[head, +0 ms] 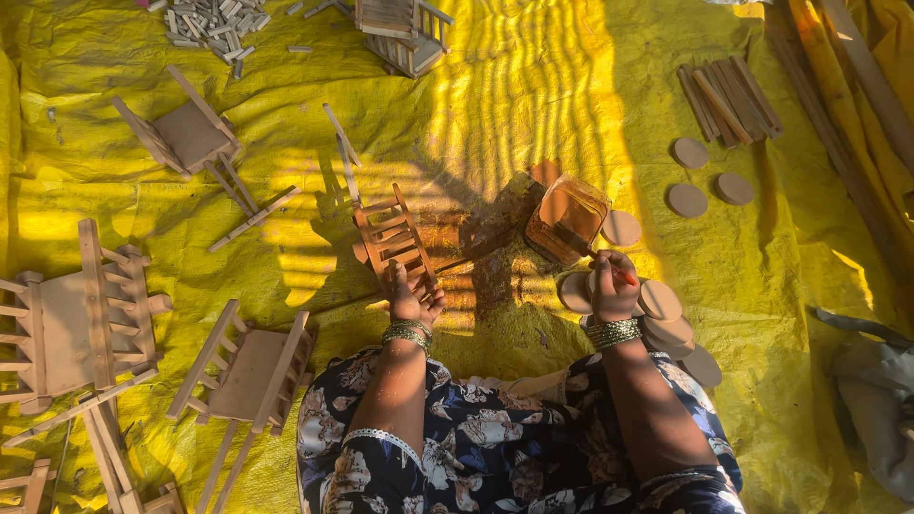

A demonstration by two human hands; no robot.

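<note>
My left hand [411, 297] grips the lower end of a small wooden ladder-back frame [391, 236], varnished orange-brown and lying on the yellow sheet [533, 86]. My right hand [612, 286] is shut on a brush with a red handle [624, 274]; its bristle end dips into a clear jar of amber liquid [566, 219]. Both wrists wear stacked bangles. Several round wooden discs [662, 303] lie around and under my right hand.
Unpainted miniature wooden chairs [190, 133] and chair frames [81, 319] lie at the left. A pile of small wood blocks [211, 24] and another small chair [402, 33] sit at the top. Wooden sticks [728, 100] and more discs [687, 200] lie at the right.
</note>
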